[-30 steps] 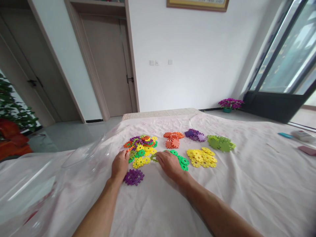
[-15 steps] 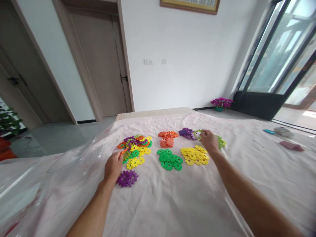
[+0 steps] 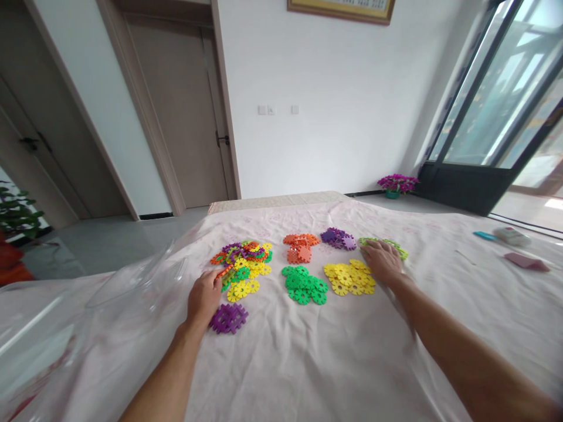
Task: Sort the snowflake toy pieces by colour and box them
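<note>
At the left, my left hand is closed on an orange snowflake disc, held edge-on beside a mixed pile of coloured discs. Below that hand lies a group of purple square-toothed pieces. My right hand lies with its fingers stretched out over light green discs, covering part of them. Just in front of its wrist side is a heap of yellow discs. Green discs, orange pieces and purple pieces form separate groups in the middle.
A pale cloth with wrinkles covers the table. Clear plastic lies at the left. On the right are a pink item, a whitish object and a blue item.
My right hand has moved a little to the right and let go of a light green disc; its fingers have flattened over the light green group. The left hand keeps its orange disc.
</note>
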`<state>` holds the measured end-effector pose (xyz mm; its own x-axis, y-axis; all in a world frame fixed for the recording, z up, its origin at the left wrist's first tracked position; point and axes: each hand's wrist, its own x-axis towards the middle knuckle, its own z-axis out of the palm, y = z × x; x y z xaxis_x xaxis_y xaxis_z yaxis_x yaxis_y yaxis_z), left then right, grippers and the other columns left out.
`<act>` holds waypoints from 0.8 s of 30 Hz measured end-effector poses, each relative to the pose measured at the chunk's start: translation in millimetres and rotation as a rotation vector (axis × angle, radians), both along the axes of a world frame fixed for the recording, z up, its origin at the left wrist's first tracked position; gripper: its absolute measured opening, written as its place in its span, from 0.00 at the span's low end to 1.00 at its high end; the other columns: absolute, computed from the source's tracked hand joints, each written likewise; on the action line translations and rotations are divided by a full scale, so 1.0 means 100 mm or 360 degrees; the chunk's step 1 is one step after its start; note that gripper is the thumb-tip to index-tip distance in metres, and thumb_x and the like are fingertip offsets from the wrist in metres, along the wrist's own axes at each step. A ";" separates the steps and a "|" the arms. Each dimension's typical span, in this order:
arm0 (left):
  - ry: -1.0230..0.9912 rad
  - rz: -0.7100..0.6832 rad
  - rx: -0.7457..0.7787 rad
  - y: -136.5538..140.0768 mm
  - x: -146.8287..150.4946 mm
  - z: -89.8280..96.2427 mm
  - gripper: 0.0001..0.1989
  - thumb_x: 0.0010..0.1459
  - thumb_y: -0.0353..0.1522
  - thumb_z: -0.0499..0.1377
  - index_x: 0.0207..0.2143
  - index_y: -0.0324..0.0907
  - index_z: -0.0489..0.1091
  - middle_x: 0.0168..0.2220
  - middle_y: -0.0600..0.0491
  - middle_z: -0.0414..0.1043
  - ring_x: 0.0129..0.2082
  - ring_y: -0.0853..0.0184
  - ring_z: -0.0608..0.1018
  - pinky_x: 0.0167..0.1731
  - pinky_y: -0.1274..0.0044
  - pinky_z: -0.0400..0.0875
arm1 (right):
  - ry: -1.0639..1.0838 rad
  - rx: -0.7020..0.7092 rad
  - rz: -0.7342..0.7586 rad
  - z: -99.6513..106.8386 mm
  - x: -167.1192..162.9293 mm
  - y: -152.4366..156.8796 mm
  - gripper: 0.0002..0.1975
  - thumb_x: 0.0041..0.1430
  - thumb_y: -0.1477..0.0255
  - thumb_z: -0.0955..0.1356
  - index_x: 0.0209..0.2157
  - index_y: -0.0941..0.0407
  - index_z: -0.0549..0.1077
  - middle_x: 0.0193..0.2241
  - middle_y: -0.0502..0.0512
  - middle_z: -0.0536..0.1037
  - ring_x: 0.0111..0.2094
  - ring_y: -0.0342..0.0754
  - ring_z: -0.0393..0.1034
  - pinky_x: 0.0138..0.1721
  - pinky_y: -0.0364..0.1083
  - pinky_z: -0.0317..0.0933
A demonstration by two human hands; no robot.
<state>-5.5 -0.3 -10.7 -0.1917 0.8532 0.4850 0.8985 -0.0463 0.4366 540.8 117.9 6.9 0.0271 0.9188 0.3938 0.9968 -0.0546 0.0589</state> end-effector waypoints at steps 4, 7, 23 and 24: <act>-0.0019 -0.0018 0.0009 -0.01 0.01 0.02 0.17 0.60 0.27 0.52 0.47 0.41 0.76 0.48 0.46 0.78 0.48 0.59 0.78 0.52 0.69 0.71 | -0.0009 -0.0055 -0.0023 0.06 0.19 0.03 0.18 0.63 0.68 0.63 0.50 0.47 0.78 0.61 0.52 0.69 0.63 0.59 0.53 0.63 0.58 0.45; -0.0049 -0.0031 -0.0001 -0.01 0.02 0.03 0.17 0.59 0.26 0.52 0.46 0.41 0.76 0.47 0.47 0.78 0.48 0.59 0.78 0.52 0.68 0.71 | 0.0068 0.0013 -0.0120 0.18 0.07 0.02 0.18 0.60 0.67 0.65 0.50 0.48 0.79 0.61 0.56 0.69 0.64 0.62 0.52 0.62 0.61 0.47; -0.0078 -0.0138 -0.0028 -0.02 0.02 0.06 0.24 0.51 0.19 0.49 0.45 0.43 0.77 0.47 0.50 0.78 0.50 0.62 0.77 0.55 0.71 0.68 | 0.0563 -0.0400 0.1911 0.39 -2.96 -1.45 0.20 0.63 0.71 0.68 0.57 0.54 0.70 0.51 0.59 0.76 0.52 0.51 0.69 0.53 0.49 0.63; -0.0073 -0.0135 -0.0022 -0.02 0.02 0.06 0.25 0.52 0.18 0.49 0.45 0.43 0.77 0.47 0.50 0.78 0.50 0.63 0.77 0.55 0.71 0.68 | 0.0542 -0.0408 0.1946 0.36 -3.03 -1.50 0.22 0.63 0.69 0.68 0.58 0.54 0.69 0.53 0.60 0.76 0.53 0.52 0.69 0.54 0.49 0.63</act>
<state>-3.2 -2.8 -5.0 -0.1403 0.8740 0.4652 0.8705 -0.1150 0.4786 238.1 -32.1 42.6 -0.8152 0.4665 0.3432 0.3586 0.8720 -0.3334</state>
